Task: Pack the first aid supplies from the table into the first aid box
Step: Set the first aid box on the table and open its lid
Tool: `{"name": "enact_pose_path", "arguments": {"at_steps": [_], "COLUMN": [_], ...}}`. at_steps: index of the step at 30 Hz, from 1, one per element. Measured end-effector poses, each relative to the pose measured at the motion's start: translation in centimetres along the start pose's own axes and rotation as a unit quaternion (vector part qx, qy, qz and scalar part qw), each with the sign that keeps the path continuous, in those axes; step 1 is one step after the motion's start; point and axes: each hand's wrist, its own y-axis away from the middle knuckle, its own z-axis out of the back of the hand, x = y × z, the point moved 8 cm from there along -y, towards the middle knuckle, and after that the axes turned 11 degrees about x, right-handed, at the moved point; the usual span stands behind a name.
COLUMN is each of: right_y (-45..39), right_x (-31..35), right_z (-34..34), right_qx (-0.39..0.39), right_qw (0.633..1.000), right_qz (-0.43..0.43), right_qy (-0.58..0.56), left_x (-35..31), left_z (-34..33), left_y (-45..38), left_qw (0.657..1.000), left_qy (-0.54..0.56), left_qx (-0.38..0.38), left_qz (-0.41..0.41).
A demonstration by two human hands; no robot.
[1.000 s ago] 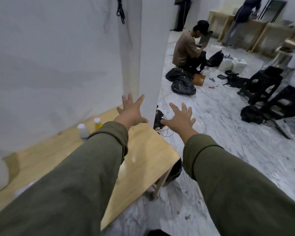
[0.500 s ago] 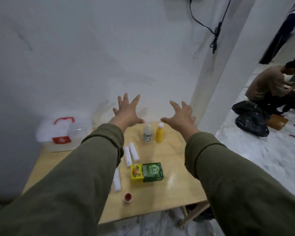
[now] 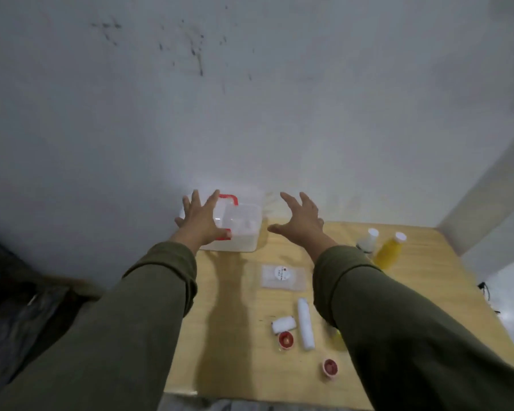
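Note:
The first aid box (image 3: 241,223), translucent white with a red handle and a red latch, stands shut at the far left of the wooden table (image 3: 428,292) against the wall. My left hand (image 3: 201,222) hovers over its left part, fingers spread, holding nothing. My right hand (image 3: 301,222) is open in the air just right of the box. On the table lie a flat clear packet (image 3: 283,277), a long white roll (image 3: 305,323), a short white roll (image 3: 284,324), two small red caps (image 3: 286,340), a white bottle (image 3: 368,240) and a yellow bottle (image 3: 389,250).
A grey wall rises right behind the table. A white pillar (image 3: 487,203) stands at the right, with pale floor beyond it. Dark material lies on the floor to the left of the table. My right sleeve hides part of the table.
My view has swung left from the room to the table and the box. Both hands stay outstretched and open; they now frame the box.

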Motion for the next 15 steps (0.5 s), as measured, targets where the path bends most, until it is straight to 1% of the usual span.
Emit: {"name": "enact_pose_path", "arguments": {"at_steps": [3,6,10,15], "right_y": [-2.4,-4.1,-5.1,-5.5], "right_x": [2.1,3.0,3.7,4.6], "right_z": [-3.9,-6.8,-8.8,-10.1], "right_qx": [0.022,0.042,0.062,0.050], "right_qw": [1.000,0.998,0.997,0.996], "right_qz": [-0.002,-0.007,-0.012,-0.017], "right_qy": [-0.022,-0.039,-0.045,-0.072], "left_x": [4.5,7.4,8.4,8.3], "left_z": [0.3,-0.5,-1.9,-1.9], "left_y": [-2.5,-4.7,-6.2,-6.5], "left_qw": [1.000,0.998,0.992,0.985], "left_qy": [0.015,0.041,0.106,0.153], "left_qx": [0.014,0.042,0.065,0.051], "left_qz": [0.017,0.014,-0.022,-0.055]}}
